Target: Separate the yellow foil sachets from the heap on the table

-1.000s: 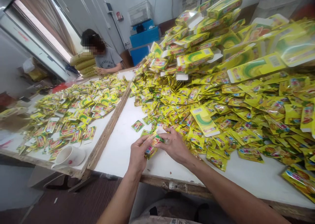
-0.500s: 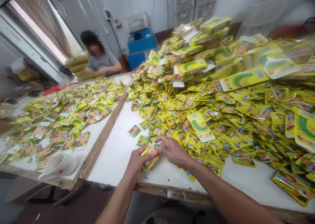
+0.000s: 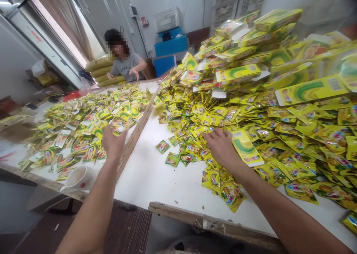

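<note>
The heap of yellow packets (image 3: 264, 135) lies under our right hand (image 3: 221, 146) and spreads away to its right. That hand is half curled, fingertips down among the packets; we cannot tell whether it has hold of one. Just right of it lies a flat yellow box (image 3: 248, 150), and nearer us is a small cluster of packets (image 3: 227, 189). To its left, a few green-edged packets (image 3: 172, 159) lie on the white tabletop (image 3: 156, 183). Beyond it, more boxes are stacked (image 3: 237, 73) on the heap.

Our left hand (image 3: 113, 142) is open, thumb apart from the fingers, and we see nothing in it. It hovers at the near right side of a pile of small boxes (image 3: 83, 116). Right of it runs a wooden strip (image 3: 136, 138); nearer us stands a mug (image 3: 79, 179), beside our left forearm. Far beyond that hand sits a co-worker (image 3: 128, 66).
</note>
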`<state>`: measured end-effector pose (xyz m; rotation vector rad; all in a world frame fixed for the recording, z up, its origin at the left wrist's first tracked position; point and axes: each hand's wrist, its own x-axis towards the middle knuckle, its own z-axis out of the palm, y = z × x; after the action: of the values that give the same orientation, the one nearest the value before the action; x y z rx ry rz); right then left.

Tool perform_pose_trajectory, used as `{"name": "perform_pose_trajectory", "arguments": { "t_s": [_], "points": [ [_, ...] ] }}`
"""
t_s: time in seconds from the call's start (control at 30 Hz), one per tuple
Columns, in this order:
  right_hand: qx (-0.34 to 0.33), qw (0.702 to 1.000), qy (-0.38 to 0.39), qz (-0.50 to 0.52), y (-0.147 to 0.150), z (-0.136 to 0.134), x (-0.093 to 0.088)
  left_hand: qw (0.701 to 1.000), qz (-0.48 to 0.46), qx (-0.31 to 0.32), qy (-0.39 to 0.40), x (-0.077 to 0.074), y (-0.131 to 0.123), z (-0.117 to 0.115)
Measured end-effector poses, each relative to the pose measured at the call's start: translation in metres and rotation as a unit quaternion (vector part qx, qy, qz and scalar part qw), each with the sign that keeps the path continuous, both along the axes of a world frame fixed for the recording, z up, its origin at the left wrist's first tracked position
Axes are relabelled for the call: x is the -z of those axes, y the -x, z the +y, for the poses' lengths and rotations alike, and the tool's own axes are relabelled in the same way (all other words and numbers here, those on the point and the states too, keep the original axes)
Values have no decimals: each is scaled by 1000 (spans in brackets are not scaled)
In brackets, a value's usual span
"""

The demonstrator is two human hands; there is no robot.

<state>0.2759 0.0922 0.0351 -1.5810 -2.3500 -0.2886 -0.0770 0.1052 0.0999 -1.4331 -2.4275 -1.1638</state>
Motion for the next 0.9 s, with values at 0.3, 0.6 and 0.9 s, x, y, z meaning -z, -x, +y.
{"name": "perform_pose_trajectory", "arguments": {
  "t_s": [0.3, 0.6, 0.9],
  "points": [
    [14, 998, -36, -44, 3, -3, 6, 925, 82, 177, 325, 86, -118, -34],
    [-12, 979, -64, 192, -5, -5, 14, 976, 82, 144, 143, 68, -110, -57],
    [19, 889, 85, 450, -5, -12, -3, 890, -103, 336, 290, 72, -146, -86]
  ]
}}
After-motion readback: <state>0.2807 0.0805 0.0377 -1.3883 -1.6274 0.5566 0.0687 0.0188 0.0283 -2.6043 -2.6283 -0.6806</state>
